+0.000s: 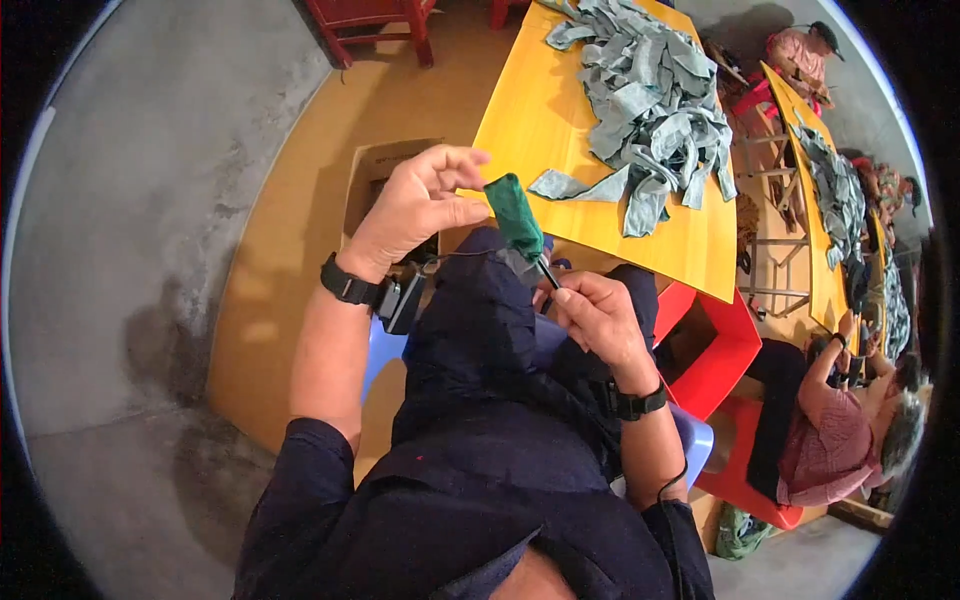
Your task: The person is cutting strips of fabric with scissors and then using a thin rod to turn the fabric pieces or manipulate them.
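My right hand [598, 315] grips a thin dark rod [548, 273] that points up and to the left over my lap. A small dark green cloth piece [515, 217], shaped like a narrow sleeve or pouch, sits over the rod's far end. Close to its left side is my left hand [425, 205], thumb and fingers apart with nothing visible between them. I cannot tell whether a fingertip touches the cloth. Just beyond it, a grey-green fabric strip [585, 187] lies at the near edge of the yellow table [530, 110].
A large heap of grey-green fabric strips [655, 95] covers much of the table. Below my left wrist stands an open cardboard box [375, 165]. A red chair [715, 345] is at my right, near a seated person [835, 440]. More tables with strips and people stand farther right.
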Demonstrator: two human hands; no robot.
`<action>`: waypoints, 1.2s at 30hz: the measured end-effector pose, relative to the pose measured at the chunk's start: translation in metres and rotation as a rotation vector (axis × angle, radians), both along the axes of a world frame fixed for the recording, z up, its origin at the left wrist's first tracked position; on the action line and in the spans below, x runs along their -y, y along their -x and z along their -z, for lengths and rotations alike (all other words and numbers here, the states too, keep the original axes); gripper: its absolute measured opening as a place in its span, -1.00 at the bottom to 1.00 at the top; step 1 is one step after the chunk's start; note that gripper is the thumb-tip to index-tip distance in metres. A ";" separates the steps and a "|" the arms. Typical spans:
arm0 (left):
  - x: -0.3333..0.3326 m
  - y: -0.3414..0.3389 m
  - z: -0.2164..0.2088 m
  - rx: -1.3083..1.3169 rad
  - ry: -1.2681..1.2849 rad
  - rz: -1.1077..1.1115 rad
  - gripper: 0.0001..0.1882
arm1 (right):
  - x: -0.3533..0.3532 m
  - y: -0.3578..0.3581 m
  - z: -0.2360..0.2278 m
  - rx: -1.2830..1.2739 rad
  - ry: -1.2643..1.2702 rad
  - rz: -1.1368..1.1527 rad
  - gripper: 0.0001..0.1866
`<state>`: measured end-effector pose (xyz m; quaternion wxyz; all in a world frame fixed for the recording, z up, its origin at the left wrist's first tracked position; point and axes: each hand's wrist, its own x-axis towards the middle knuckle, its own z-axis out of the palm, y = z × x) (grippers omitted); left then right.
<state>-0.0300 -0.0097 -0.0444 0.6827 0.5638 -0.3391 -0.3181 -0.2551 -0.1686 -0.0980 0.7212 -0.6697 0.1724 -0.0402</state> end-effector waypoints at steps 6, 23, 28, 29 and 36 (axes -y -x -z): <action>-0.003 0.009 -0.007 0.138 -0.179 0.277 -0.80 | -0.003 0.008 -0.021 -0.049 -0.019 -0.106 -0.78; -0.019 0.024 0.009 -0.287 0.041 0.059 -0.77 | -0.021 0.015 -0.030 0.026 0.228 0.045 -0.84; -0.017 0.034 0.000 -0.179 -0.093 0.197 -0.78 | -0.023 0.011 -0.028 0.114 0.402 0.081 -0.86; -0.017 0.034 -0.001 -0.121 -0.128 0.233 -0.79 | -0.024 0.010 -0.028 0.130 0.384 0.099 -0.87; -0.007 0.036 -0.008 -0.145 0.201 -0.016 -0.68 | -0.023 0.008 -0.026 0.115 0.373 0.035 -0.88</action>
